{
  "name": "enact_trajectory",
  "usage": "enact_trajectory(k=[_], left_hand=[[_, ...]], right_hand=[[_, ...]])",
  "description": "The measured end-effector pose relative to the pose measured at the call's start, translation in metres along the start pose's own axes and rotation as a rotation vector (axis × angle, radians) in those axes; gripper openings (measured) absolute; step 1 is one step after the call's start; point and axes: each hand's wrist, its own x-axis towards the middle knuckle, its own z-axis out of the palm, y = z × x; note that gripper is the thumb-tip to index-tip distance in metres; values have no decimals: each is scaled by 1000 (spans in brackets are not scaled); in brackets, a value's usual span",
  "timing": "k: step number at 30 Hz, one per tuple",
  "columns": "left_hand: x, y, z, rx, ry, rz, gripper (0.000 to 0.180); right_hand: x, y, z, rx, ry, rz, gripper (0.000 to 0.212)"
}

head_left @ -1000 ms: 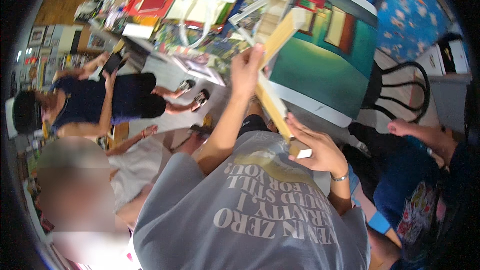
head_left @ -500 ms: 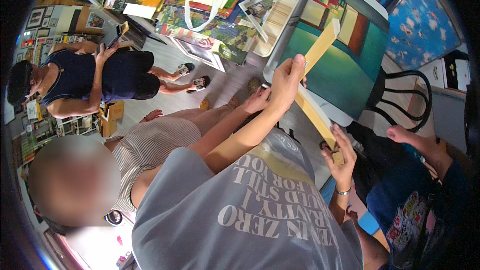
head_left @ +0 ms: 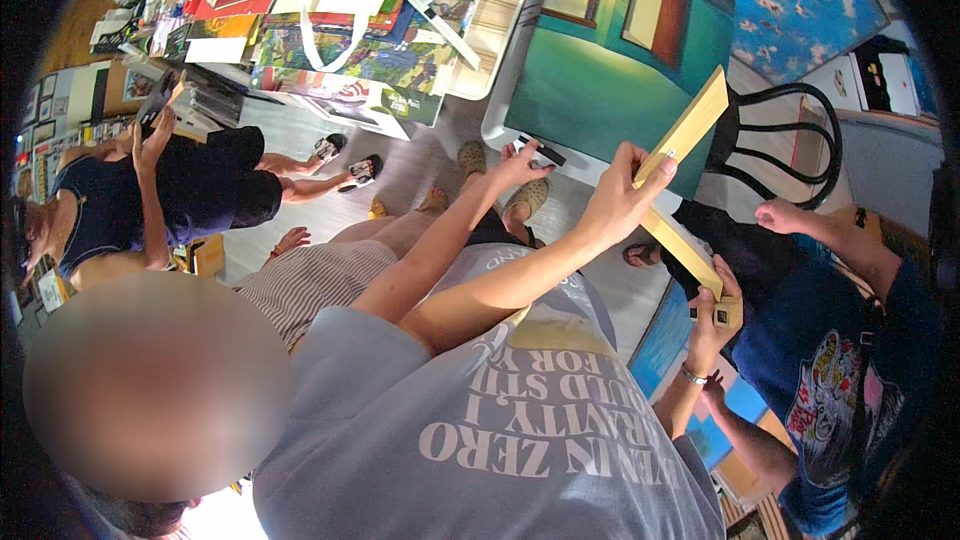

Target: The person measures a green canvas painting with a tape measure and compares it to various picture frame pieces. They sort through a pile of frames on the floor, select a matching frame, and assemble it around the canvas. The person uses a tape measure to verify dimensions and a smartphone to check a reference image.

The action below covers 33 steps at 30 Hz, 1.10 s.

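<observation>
Pale wooden bars (head_left: 690,122) stand at 2 and 3 o'clock in the head view, held above a grey floor (head_left: 410,158) and partly in front of a green painting (head_left: 590,90). The painting, with a red and cream building on teal, lies at 1 o'clock on a round-cornered white panel (head_left: 500,118). At 2 o'clock is a blue canvas (head_left: 795,15) with pale blotches; below it, a black chair (head_left: 790,90) with curved rails. Colourful prints (head_left: 290,60) and a white looped handle (head_left: 325,68) crowd 11 o'clock. Another person's hand (head_left: 518,168) holds a small black object at the panel's edge; a finely striped garment (head_left: 318,275) shows at 9 o'clock.

The bars are straight and square-edged — two lengths set at an angle, their meeting hidden by the left hand (head_left: 625,198), whose fingers curl around the wood. Between 3 and 4 o'clock the right hand (head_left: 707,335) pinches the lower end beside a squared block (head_left: 734,311); a metallic band (head_left: 693,376) circles that wrist.
</observation>
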Motion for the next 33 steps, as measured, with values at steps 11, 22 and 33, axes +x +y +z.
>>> enact_trajectory(k=[11,22,33], left_hand=[[7,-11,10,-65,-39,-25,45],[8,-19,-4,-116,-51,-57,37],[7,-25,-11,-123,-40,-105,36]], right_hand=[[-15,10,1,49,36,37,30],[-15,28,3,1,-43,-39,29],[-12,23,0,197,79,26,32]])
